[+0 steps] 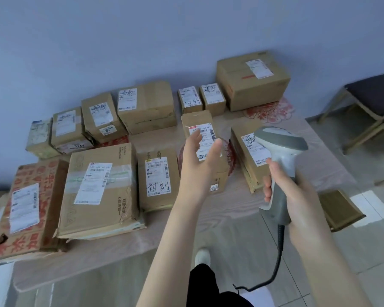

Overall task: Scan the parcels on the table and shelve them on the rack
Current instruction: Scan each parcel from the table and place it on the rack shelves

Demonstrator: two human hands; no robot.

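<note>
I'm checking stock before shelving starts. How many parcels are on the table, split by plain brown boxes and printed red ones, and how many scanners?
Plain brown boxes: 11
Box with red print: 1
Scanner: 1, held in the right hand
Total: 13 things, 12 of them parcels

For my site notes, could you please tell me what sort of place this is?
Probably a small parcel pickup or sorting room: labelled cardboard parcels cover a table, and the right hand holds a corded barcode scanner.
</note>
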